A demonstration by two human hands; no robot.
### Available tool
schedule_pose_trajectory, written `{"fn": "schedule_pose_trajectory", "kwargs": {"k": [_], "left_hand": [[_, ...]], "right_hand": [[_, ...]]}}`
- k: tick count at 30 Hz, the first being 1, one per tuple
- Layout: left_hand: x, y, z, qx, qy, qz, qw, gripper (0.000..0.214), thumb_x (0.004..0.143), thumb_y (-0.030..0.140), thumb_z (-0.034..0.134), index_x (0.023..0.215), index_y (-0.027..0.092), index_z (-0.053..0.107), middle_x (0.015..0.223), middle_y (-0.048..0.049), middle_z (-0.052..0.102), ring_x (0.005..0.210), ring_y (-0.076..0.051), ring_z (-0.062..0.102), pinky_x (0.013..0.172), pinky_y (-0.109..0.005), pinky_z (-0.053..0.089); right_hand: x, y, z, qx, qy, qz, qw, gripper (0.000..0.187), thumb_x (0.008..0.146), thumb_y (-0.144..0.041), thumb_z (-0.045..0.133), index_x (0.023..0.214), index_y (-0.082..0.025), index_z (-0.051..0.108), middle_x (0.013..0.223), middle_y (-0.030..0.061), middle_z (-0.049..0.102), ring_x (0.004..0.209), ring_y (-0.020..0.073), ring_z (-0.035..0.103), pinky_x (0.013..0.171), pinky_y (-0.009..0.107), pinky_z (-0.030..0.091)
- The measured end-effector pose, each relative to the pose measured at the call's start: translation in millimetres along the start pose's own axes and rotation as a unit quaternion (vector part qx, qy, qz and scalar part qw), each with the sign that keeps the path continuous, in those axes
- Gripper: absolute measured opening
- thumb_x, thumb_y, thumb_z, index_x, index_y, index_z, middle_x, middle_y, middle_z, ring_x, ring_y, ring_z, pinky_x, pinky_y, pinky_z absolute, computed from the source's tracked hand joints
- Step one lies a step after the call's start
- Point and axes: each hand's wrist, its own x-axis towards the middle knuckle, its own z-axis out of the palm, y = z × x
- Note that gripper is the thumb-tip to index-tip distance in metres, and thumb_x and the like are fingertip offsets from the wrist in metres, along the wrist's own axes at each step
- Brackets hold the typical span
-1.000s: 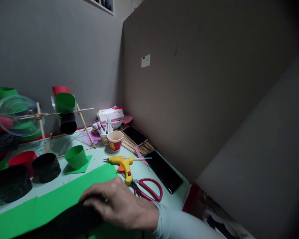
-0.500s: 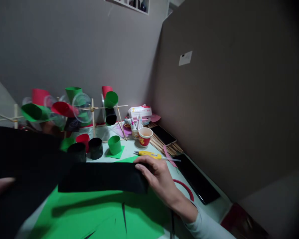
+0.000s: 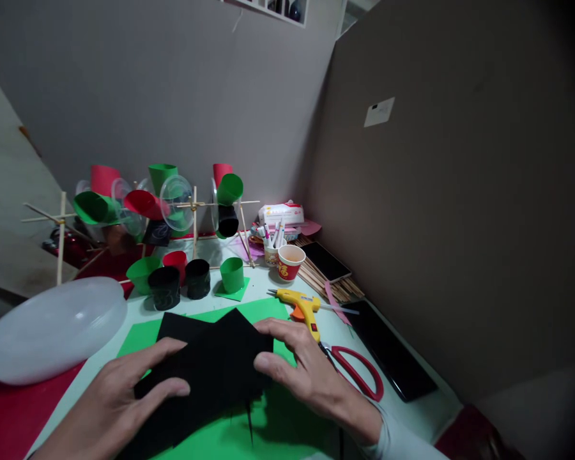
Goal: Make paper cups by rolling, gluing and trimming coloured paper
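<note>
Pieces of black paper overlap one another just above a green sheet on the table. My left hand grips their left side, its thumb lying on top and its fingertips at the upper edge. At the right end, my right hand pinches the black paper between thumb and fingers. Red-handled scissors lie beside my right wrist, their blades partly hidden by that hand. A yellow glue gun rests just beyond my right hand. Thin black scraps are on the green sheet.
Behind the paper stand black paper cups, a green paper cup and a stick frame carrying coloured cups. A white balloon-like object sits at left. A red-and-white paper cup, sticks and a black device are at right.
My left hand has moved right and down with its larger black sheet, which now overlaps the strip in my right hand. The view has shifted left, bringing the white balloon-like object in.
</note>
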Motion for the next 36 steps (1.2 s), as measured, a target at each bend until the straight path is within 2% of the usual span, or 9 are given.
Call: {"fn": "schedule_pose_trajectory", "kwargs": {"k": [5,8,14,17,20,24,28,32,36], "left_hand": [[9,22,2.9,0.009,-0.003,0.147,0.989,0.046,0.082,0.061,0.072,0.127,0.055,0.062,0.116,0.0147,0.081,0.098,-0.015,0.079,0.084,-0.016,0.058],[12,24,-0.9,0.028,-0.013,0.172,0.985,0.057,0.087,0.059,0.068,0.14,0.059,0.048,0.127,0.0164,0.076,0.105,-0.013,0.077,0.087,-0.015,0.055],[14,-3,-11.8,0.02,-0.066,0.061,0.996,0.059,0.087,0.062,0.063,0.144,0.058,0.046,0.135,0.0126,0.073,0.116,-0.019,0.073,0.092,-0.021,0.057],[17,-9,-21.4,-0.02,-0.088,-0.012,0.996,0.066,0.079,0.07,0.065,0.139,0.042,0.06,0.099,0.0024,0.08,0.086,-0.022,0.075,0.074,-0.023,0.057],[20,-9,-35.0,-0.069,-0.079,-0.054,0.993,0.066,0.076,0.07,0.07,0.135,0.039,0.064,0.076,0.0056,0.062,0.068,-0.017,0.062,0.064,-0.021,0.05],[18,-9,-51.8,-0.096,-0.072,-0.071,0.99,0.056,0.082,0.063,0.07,0.135,0.05,0.058,0.076,0.0086,0.057,0.067,-0.015,0.057,0.064,-0.02,0.045],[10,-10,-51.9,-0.084,-0.073,-0.059,0.992,0.04,0.084,0.063,0.067,0.12,0.046,0.072,0.078,0.0066,0.067,0.076,-0.018,0.066,0.068,-0.022,0.05],[3,-5,-35.7,-0.035,-0.01,0.016,0.999,0.02,0.089,0.056,0.063,0.098,0.049,0.079,0.104,0.0103,0.082,0.097,-0.019,0.076,0.087,-0.02,0.057],[7,15,-19.3,-0.04,0.012,0.05,0.998,0.037,0.087,0.07,0.056,0.086,0.043,0.082,0.097,0.0052,0.085,0.091,-0.024,0.079,0.084,-0.026,0.063]], "right_hand": [[5,12,11,0.016,0.025,0.009,1.0,0.037,0.091,-0.045,0.07,0.064,-0.021,0.066,0.06,-0.0019,0.058,0.06,0.0172,0.056,0.06,0.028,0.044],[7,22,14,0.016,0.084,0.016,0.996,0.037,0.092,-0.043,0.069,0.063,-0.022,0.061,0.061,-0.0024,0.053,0.059,0.0167,0.05,0.059,0.028,0.042],[10,37,7,0.025,0.196,0.047,0.979,0.029,0.094,-0.047,0.066,0.09,-0.019,0.071,0.087,0.0071,0.071,0.081,0.024,0.063,0.072,0.032,0.051],[12,42,6,0.033,0.21,0.048,0.976,0.029,0.096,-0.046,0.063,0.098,-0.018,0.07,0.093,0.0081,0.072,0.086,0.0245,0.065,0.074,0.032,0.053],[13,46,5,0.038,0.216,0.046,0.974,0.029,0.097,-0.043,0.059,0.113,-0.019,0.065,0.105,0.0096,0.072,0.096,0.0254,0.066,0.082,0.034,0.054],[14,48,5,0.036,0.185,0.036,0.981,0.036,0.098,-0.038,0.057,0.13,-0.021,0.058,0.126,0.0112,0.067,0.111,0.0262,0.064,0.097,0.039,0.05],[11,38,7,0.032,0.093,0.019,0.995,0.043,0.098,-0.03,0.056,0.14,-0.026,0.057,0.141,0.008,0.064,0.13,0.0263,0.058,0.111,0.042,0.042],[8,20,8,0.031,-0.005,0.006,0.999,0.028,0.098,-0.02,0.053,0.112,-0.027,0.076,0.111,0.0034,0.078,0.103,0.0225,0.071,0.094,0.035,0.052],[5,6,7,0.036,-0.021,0.035,0.999,0.024,0.1,-0.028,0.055,0.106,-0.026,0.079,0.107,0.0042,0.078,0.101,0.0231,0.071,0.091,0.035,0.054]]}}
